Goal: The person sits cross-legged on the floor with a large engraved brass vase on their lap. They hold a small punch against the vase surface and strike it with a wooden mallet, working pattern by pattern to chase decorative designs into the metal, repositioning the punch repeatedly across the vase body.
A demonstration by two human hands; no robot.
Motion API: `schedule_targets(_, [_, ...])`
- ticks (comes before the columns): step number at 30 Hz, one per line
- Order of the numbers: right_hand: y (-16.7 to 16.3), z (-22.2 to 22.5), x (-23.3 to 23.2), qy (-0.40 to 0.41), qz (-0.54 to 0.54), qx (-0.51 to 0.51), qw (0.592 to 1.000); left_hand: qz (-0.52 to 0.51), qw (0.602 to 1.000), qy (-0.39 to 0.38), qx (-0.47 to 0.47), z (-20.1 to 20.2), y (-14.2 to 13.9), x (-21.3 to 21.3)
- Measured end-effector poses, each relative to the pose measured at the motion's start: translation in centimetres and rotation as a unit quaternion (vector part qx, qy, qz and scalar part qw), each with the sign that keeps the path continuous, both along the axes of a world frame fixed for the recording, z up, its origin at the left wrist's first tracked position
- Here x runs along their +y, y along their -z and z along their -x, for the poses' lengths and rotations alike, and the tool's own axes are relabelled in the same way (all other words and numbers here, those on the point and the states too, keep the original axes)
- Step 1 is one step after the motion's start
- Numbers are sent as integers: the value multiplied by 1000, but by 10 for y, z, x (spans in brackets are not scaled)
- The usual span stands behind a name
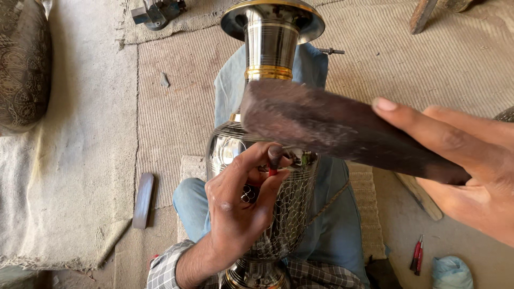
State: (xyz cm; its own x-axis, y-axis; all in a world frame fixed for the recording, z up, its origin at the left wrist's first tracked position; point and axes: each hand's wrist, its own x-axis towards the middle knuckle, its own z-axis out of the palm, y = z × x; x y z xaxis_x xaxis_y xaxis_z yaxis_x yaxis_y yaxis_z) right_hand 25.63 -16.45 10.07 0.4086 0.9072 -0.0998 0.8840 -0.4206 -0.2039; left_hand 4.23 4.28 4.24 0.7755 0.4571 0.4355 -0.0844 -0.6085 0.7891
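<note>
Pinching a small chisel (274,158) against the metal vase (267,160), left hand (235,208); right hand (471,166) (grip closed) around a wooden mallet (332,126).

Right hand (471,166): palm and wrist cut off by right edge. Dark wooden mallet block (332,128): motion-blurred, rear end hidden behind right-hand fingers. Small chisel with red band (273,160): shaft mostly hidden within left hand (238,206) grip; tip contact point obscured. Engraved silver metal vase (267,160): base cut off by bottom edge, mid-body covered by mallet block and left hand. Dark embossed round object (21,64): cut off at left edge. Grey metal tool (155,12): cut off at top edge, kind indeterminate.
</note>
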Motion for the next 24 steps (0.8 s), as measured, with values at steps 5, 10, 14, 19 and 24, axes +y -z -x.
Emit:
schedule_targets(5, [31,9,-25,82,-136,66,985,12,998,65,20,-10,-1,9])
schedule_targets(10, [78,35,-54,259,-247,98,928,-109,976,181,46,-17,-16,22])
schedule_targets(14, [95,60,-75,260,-332,161,892,-85,959,266,45,-27,-22,31])
schedule_targets(19, [118,81,-78,298,-289,40,909,-88,940,313,104,-36,-24,32])
schedule_targets(24, [150,105,-77,221,-377,93,894,-152,909,373,107,-47,-26,37])
